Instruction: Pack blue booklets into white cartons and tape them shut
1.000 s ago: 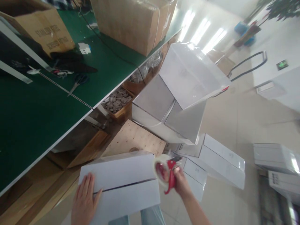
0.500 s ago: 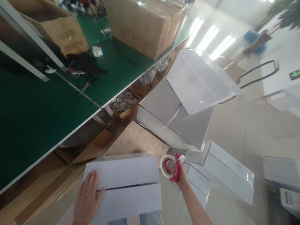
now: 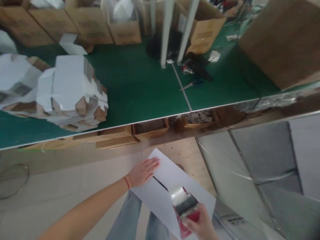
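Note:
A white carton [image 3: 181,175] lies before me with a dark seam between its two flaps. My left hand [image 3: 144,171] rests flat on the carton's far left corner, beside the seam, fingers stretched out. In my right hand [image 3: 201,223] is a red tape dispenser [image 3: 184,205], its roll facing the seam. The dispenser hangs over or on the carton's nearer right part; blur keeps me from telling whether it touches. Beneath the carton is a plywood board [image 3: 192,156], partly covered by it.
Beyond runs a green worktable [image 3: 140,86] bearing stacked flat white cartons [image 3: 72,90], scissors [image 3: 192,84], an open brown box [image 3: 206,31] and a large brown carton [image 3: 282,43]. Wooden bins [image 3: 151,128] stand underneath. Big grey-white boxes [image 3: 235,170] stand close on the right.
My view has swung left. My right hand has brought the tape dispenser from beside the carton to above its seam. My left hand stays flat on the carton, which now appears turned.

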A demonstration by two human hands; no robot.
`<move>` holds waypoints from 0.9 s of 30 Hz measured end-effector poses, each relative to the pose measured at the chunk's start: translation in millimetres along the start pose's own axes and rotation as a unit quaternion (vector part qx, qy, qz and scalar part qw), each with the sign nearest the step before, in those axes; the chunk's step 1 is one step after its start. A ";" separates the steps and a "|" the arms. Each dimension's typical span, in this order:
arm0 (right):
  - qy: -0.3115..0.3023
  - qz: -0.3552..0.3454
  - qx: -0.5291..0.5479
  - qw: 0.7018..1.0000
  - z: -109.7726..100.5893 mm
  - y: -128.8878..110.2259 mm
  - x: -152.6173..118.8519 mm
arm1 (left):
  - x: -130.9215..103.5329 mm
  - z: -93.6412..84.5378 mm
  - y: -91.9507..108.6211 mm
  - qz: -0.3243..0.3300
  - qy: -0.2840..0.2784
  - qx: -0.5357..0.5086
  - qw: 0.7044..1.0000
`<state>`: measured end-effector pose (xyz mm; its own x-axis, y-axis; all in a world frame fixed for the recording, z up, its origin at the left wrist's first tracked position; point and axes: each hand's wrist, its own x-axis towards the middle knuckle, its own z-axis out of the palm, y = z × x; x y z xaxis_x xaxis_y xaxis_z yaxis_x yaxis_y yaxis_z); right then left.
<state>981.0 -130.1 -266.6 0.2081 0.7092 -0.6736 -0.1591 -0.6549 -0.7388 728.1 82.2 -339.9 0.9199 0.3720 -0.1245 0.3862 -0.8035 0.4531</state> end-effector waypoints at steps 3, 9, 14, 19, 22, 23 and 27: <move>-0.156 -0.006 -0.070 0.985 62.4 -26.9 33.4 | -3.7 4.1 -3.4 0.003 0.019 -0.038 0.999; -0.176 -0.002 -0.178 0.968 81.2 -39.3 69.2 | -9.5 3.1 -10.2 0.002 0.049 -0.178 0.983; -0.167 0.010 -0.227 0.959 77.6 -37.6 65.1 | -23.5 -28.5 9.9 -0.269 0.201 -0.457 0.823; -0.151 0.015 -0.239 0.959 94.6 -47.7 59.8 | -32.9 -62.0 44.5 -0.331 0.158 -0.618 0.696; -0.149 0.008 -0.242 0.959 105.1 -58.9 58.7 | -32.3 -66.5 52.1 -0.362 0.126 -0.599 0.703; -0.151 0.006 -0.244 0.958 107.8 -63.0 58.4 | -31.5 -65.2 51.5 -0.369 0.115 -0.593 0.706; -0.161 0.005 -0.266 0.951 113.0 -76.2 57.3 | -29.2 -51.8 39.0 -0.379 0.091 -0.671 0.630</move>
<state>896.0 -10.0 -251.6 -0.1100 0.6900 -0.7154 0.3684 -0.6402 -0.6741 712.7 64.1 -272.8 0.4352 0.5579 -0.7067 0.1920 0.7094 0.6782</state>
